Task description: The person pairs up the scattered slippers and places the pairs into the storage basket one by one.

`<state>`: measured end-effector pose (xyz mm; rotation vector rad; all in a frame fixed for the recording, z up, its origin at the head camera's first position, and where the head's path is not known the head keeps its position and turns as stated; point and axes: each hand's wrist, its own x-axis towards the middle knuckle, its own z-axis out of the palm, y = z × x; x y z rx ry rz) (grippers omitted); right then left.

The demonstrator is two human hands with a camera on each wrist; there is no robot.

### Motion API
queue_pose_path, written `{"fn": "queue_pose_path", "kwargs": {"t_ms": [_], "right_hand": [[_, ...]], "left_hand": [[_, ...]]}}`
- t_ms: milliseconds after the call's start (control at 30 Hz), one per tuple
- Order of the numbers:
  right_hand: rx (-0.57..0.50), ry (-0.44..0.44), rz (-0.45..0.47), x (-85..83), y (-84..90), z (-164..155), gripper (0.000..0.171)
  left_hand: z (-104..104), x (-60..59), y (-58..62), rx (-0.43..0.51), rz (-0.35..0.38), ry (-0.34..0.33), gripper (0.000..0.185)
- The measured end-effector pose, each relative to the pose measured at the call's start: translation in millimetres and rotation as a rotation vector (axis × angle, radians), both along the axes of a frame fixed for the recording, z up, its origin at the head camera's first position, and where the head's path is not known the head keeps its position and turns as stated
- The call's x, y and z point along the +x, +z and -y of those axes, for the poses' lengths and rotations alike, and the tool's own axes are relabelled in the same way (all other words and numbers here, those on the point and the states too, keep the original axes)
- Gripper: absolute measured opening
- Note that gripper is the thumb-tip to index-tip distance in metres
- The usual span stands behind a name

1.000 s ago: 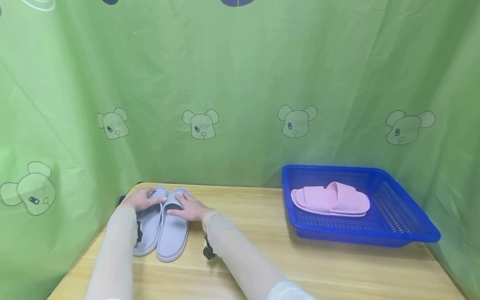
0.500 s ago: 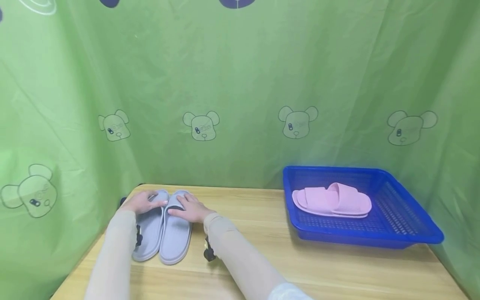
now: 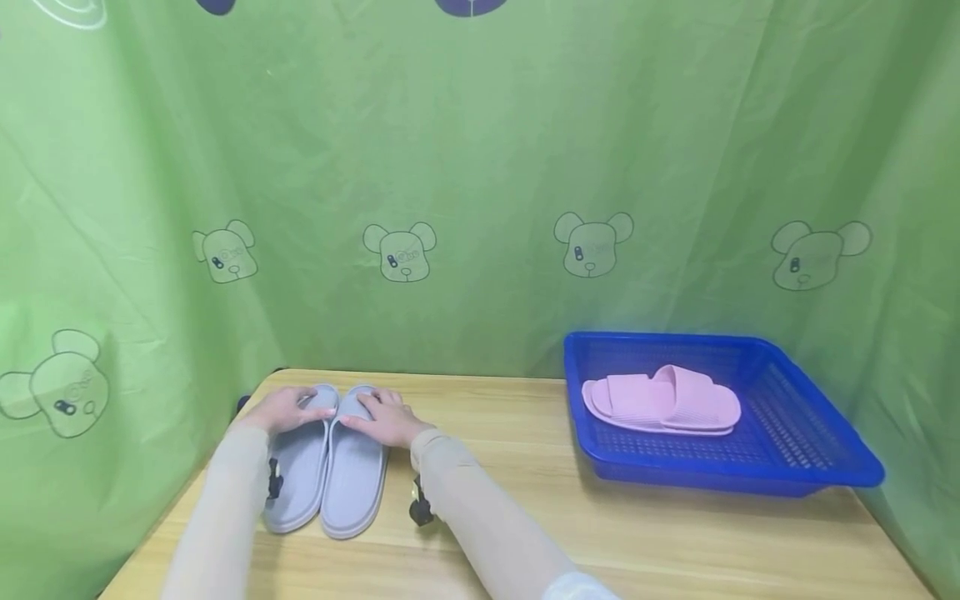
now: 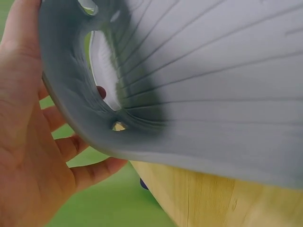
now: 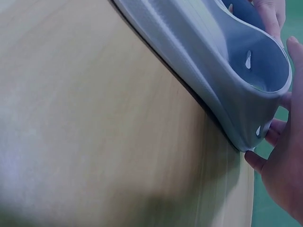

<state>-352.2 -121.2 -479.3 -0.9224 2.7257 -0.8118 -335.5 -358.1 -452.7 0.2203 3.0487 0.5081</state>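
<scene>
Two grey slippers lie side by side on the left of the table, toes pointing away and heels toward me. The left hand (image 3: 281, 410) holds the front of the left slipper (image 3: 300, 473), thumb over the strap. In the left wrist view its fingers reach around the outer side of that slipper's strap. The right hand (image 3: 390, 419) grips the right slipper (image 3: 356, 477) the same way; in the right wrist view its fingertips touch the strap and the toe end near the sole. The straps are partly hidden by the hands in the head view.
A blue plastic basket (image 3: 720, 477) with mesh sides stands on the right of the wooden table (image 3: 487, 467). A pair of pink slippers (image 3: 637, 404) lies inside it. A green curtain (image 3: 480, 167) with bear prints surrounds the table at the back and sides.
Both grey slippers have slid a little toward me and slightly right, with both hands staying on their fronts. The basket and pink slippers have not moved.
</scene>
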Motion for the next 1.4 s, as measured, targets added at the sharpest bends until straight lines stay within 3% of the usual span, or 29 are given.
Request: {"fn": "queue_pose_path", "kwargs": {"t_ms": [267,700,1400], "right_hand": [[-0.008,-0.004,-0.016,1.4,-0.6,-3,0.075],[-0.036,-0.012,-0.062,-1.5,-7.3,-7,0.073],[-0.097,-0.058,-0.102,-1.9,-3.9,-20,0.082]], "left_hand": [[0,8.6,1.8,0.014,0.058,-0.017,0.095],[-1,24.3,7.2,0.132,0.048,-0.063,0.088],[0,40.8,12.9,0.145,0.036,0.053,0.097]]}}
